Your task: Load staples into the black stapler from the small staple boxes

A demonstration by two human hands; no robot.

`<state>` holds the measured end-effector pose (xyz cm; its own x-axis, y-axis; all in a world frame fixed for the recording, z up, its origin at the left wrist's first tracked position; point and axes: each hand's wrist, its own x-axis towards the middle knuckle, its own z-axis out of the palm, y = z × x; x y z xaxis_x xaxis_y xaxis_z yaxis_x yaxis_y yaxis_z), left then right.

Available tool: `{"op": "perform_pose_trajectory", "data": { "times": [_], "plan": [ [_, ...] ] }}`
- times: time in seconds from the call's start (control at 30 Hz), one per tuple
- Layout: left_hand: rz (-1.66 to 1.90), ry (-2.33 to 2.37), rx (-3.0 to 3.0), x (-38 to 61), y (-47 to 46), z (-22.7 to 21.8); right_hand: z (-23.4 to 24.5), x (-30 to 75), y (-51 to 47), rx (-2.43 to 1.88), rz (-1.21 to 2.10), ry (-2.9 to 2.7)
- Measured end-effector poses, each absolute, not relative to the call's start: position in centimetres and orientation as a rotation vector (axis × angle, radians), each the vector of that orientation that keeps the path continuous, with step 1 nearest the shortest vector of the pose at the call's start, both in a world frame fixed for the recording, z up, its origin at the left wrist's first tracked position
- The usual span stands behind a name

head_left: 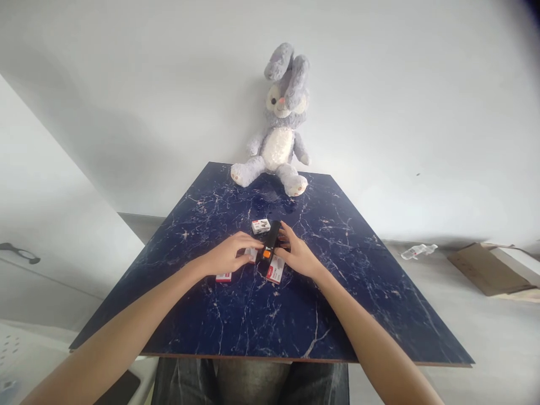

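A black stapler with an orange button point(268, 249) lies near the middle of the dark blue marbled table point(236, 315). My right hand point(297, 253) grips its right side, fingers curled round it. My left hand point(230, 253) reaches in from the left, fingertips closed at the stapler's side over a small white box point(252, 254). Another small white box with a picture point(260, 226) sits just beyond the stapler. A red-and-white box point(276, 271) lies under the stapler's near end, and a third point(223, 277) rests under my left wrist.
A grey and white plush rabbit point(279, 126) sits at the table's far edge against the white wall. On the floor to the right lie a clear plastic bottle point(417, 251) and flat cardboard point(491, 268). My knees show below the table's near edge.
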<state>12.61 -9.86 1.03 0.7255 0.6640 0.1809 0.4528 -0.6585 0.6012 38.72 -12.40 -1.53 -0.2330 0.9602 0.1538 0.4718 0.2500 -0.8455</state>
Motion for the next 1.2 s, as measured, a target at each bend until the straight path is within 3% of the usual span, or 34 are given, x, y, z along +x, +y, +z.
{"op": "perform_pose_trajectory", "data": {
  "times": [0.27,0.6,0.93,1.2],
  "plan": [
    [0.513,0.914,2.419,12.4,-9.2,0.8,0.6,39.1,-13.2,-1.438,0.847,-1.922],
    [0.521,0.908,2.248,14.5,-10.8,0.8,2.8,39.5,-14.2,-1.3,1.085,-2.108],
    [0.166,1.069,2.427,7.6,-11.8,2.5,3.1,41.2,-14.9,-1.466,0.806,-2.429],
    [0.374,1.155,2.386,12.8,-11.2,3.5,2.7,42.4,-13.7,-1.488,0.736,-2.429]
  ]
}}
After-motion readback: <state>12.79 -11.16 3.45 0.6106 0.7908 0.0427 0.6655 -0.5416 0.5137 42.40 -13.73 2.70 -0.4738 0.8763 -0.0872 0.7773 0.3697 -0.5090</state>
